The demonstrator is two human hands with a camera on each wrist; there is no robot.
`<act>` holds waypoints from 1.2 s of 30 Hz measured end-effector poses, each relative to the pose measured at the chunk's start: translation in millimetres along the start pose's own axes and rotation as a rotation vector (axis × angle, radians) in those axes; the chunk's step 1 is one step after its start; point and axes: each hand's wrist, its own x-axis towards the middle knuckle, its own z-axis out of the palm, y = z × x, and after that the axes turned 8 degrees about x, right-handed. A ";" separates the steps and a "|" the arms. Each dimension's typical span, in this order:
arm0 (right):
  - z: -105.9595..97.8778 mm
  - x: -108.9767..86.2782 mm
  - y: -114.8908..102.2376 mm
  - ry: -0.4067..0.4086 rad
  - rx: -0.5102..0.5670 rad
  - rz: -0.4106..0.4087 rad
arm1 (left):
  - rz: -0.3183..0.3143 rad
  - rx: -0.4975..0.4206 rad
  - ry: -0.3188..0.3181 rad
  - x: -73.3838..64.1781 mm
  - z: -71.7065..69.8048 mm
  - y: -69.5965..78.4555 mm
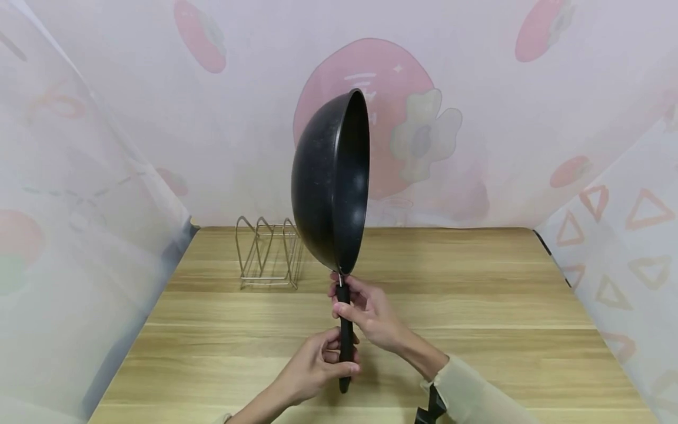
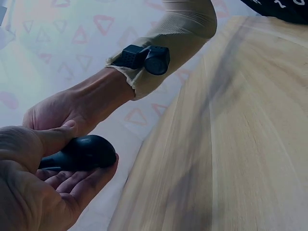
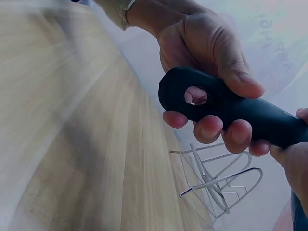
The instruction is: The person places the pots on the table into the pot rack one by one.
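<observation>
A black wok [image 1: 318,176] is held up on its side, bowl at the top and handle pointing down, its hollow turned to the right. My left hand [image 1: 316,362] grips the lower part of the black handle [image 1: 346,335], thumb on one side and fingers curled behind. Higher up, close to the bowl, my right hand [image 1: 373,315] pinches the same handle. In the right wrist view the left hand [image 3: 207,53] wraps the handle end [image 3: 175,94], which has a hanging hole. The rounded handle tip [image 2: 91,151] shows in the left wrist view.
A silver wire rack [image 1: 265,253] with several upright loops stands at the back left of the wooden table [image 1: 450,282], behind and left of the wok. Printed cloth walls [image 1: 477,76] enclose the table at the back and both sides.
</observation>
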 end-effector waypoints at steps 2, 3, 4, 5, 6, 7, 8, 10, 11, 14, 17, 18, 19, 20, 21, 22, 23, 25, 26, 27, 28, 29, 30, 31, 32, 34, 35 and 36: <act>2.4 4.0 0.9 -0.014 -0.018 -0.003 | 0.005 0.016 0.013 -2.3 -3.1 -0.4; 3.6 6.5 1.0 -0.021 -0.031 -0.001 | 0.009 0.027 0.018 -3.4 -5.2 -0.5; 5.2 8.9 0.9 -0.026 -0.044 0.004 | 0.011 0.036 0.025 -4.5 -7.5 -0.4; 7.1 11.3 0.1 -0.029 -0.060 0.012 | 0.012 0.047 0.033 -5.7 -9.9 -0.3; 9.1 13.6 -0.4 -0.033 -0.072 0.023 | 0.011 0.057 0.043 -7.2 -12.3 0.0; 11.2 15.9 -0.8 -0.037 -0.083 0.030 | 0.010 0.066 0.051 -8.6 -14.7 -0.2; 13.4 17.9 -1.2 -0.041 -0.096 0.039 | 0.010 0.075 0.061 -10.2 -16.9 -0.5; 17.6 20.6 -0.8 -0.045 -0.109 0.061 | 0.007 0.092 0.079 -13.2 -20.2 -2.0; 19.7 21.6 -0.7 -0.046 -0.114 0.072 | 0.007 0.103 0.088 -14.5 -21.3 -2.9; 25.1 24.5 -0.3 -0.043 -0.130 0.092 | 0.009 0.134 0.110 -17.9 -24.3 -6.2; 29.8 28.8 -1.5 -0.034 -0.139 0.099 | 0.023 0.167 0.126 -21.1 -28.9 -7.4; 31.1 30.5 -2.6 -0.029 -0.141 0.099 | 0.032 0.178 0.129 -22.1 -31.1 -7.2; 32.4 32.4 -3.5 -0.022 -0.143 0.097 | 0.037 0.186 0.133 -22.9 -33.3 -6.6; 33.7 34.4 -4.6 -0.016 -0.148 0.095 | 0.042 0.194 0.137 -23.7 -35.5 -5.6; 34.9 36.4 -5.5 -0.008 -0.151 0.093 | 0.048 0.202 0.141 -24.3 -37.5 -4.9; 36.3 38.4 -6.7 -0.001 -0.159 0.089 | 0.048 0.204 0.146 -24.9 -39.5 -3.9; 37.8 40.3 -7.7 0.007 -0.160 0.087 | 0.045 0.209 0.152 -25.4 -41.3 -3.1; 41.5 43.9 -9.2 0.022 -0.166 0.085 | 0.043 0.218 0.163 -26.6 -44.2 -2.4; 43.5 45.6 -9.6 0.029 -0.170 0.084 | 0.041 0.221 0.169 -27.0 -45.6 -2.1; 45.6 47.4 -9.7 0.035 -0.167 0.083 | 0.041 0.224 0.174 -27.6 -47.0 -2.1; 47.8 49.1 -9.6 0.041 -0.164 0.079 | 0.040 0.228 0.180 -28.2 -48.4 -2.0; 49.8 50.8 -9.4 0.044 -0.161 0.076 | 0.039 0.232 0.185 -28.7 -50.0 -1.9; 51.7 52.5 -9.0 0.048 -0.161 0.072 | 0.040 0.237 0.190 -29.3 -51.6 -1.8; 53.5 54.4 -8.5 0.052 -0.164 0.067 | 0.041 0.241 0.195 -29.7 -53.3 -1.8; 55.1 56.0 -8.1 0.058 -0.165 0.066 | 0.035 0.246 0.201 -30.2 -55.0 -1.4; 58.2 58.9 -7.0 0.061 -0.169 0.067 | 0.027 0.251 0.208 -31.9 -58.1 -1.2; 59.5 60.2 -6.4 0.061 -0.173 0.072 | 0.020 0.251 0.210 -32.8 -59.6 -1.1; 60.8 61.3 -5.7 0.061 -0.173 0.076 | 0.014 0.251 0.211 -33.9 -60.8 -1.1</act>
